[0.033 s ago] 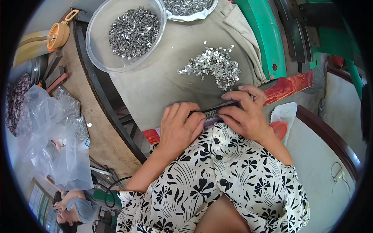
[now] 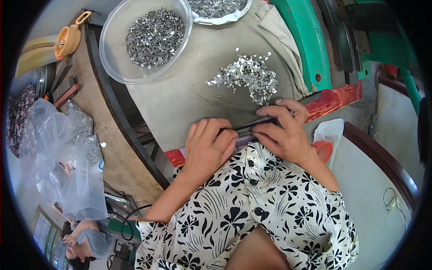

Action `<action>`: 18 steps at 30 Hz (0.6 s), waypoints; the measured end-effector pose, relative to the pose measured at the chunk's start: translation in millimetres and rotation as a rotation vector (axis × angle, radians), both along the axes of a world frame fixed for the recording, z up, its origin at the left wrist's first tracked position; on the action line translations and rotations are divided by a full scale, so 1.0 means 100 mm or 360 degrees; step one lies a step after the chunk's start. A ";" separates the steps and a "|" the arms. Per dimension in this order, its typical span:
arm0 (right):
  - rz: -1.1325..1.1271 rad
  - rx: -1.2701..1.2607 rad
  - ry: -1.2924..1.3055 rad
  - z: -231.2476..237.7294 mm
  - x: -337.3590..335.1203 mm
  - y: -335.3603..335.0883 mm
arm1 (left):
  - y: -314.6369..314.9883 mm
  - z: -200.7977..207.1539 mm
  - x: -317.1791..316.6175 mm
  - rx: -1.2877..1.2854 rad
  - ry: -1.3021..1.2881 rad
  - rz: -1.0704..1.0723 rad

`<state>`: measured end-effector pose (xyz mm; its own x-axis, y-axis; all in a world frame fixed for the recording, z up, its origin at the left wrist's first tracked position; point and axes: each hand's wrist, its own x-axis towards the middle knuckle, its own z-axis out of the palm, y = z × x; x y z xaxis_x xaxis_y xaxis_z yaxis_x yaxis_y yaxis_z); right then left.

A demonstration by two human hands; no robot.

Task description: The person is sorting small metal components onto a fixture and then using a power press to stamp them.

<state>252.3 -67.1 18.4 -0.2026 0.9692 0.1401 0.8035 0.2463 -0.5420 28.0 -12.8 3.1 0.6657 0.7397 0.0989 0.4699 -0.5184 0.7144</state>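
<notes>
At the near edge of the cloth-covered table, a narrow dark bar (image 2: 245,131) carries a tight row of small metal pieces. My left hand (image 2: 207,146) grips its left end, fingers curled, thumb and forefinger near the row. On the other end my right hand (image 2: 283,135) is closed, its fingertips bent over the bar; they hide part of it. Just beyond the right hand lies a loose pile of small shiny metal pieces (image 2: 252,76) on the grey-brown cloth (image 2: 180,103).
A clear round tub (image 2: 110,58) of small metal pieces stands at the far left, beside a white-lined bowl (image 2: 229,19) of metal bits. Green machinery (image 2: 310,49) borders the right. Plastic bags (image 2: 67,166) lie on the wooden table (image 2: 90,90) at left. Another person (image 2: 92,238) sits lower left.
</notes>
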 end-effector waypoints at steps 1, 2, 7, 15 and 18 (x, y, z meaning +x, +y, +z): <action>-0.0022 0.0002 -0.0056 0.00 0.00 -0.01 | 0.00 0.01 0.00 -0.0010 0.0005 0.0000; -0.0013 0.0008 -0.0065 0.00 0.00 -0.01 | 0.00 0.01 0.00 -0.0054 0.0042 -0.0006; -0.0141 0.0144 -0.0072 0.02 0.06 0.11 | 0.00 0.00 0.07 -0.0014 0.0000 0.0023; -0.0150 0.0202 -0.0172 0.01 0.09 0.36 | -0.01 -0.08 0.23 0.0072 -0.0086 -0.0024; -0.0115 0.0188 -0.0193 0.00 0.07 0.40 | -0.02 -0.08 0.24 0.0055 -0.0088 -0.0004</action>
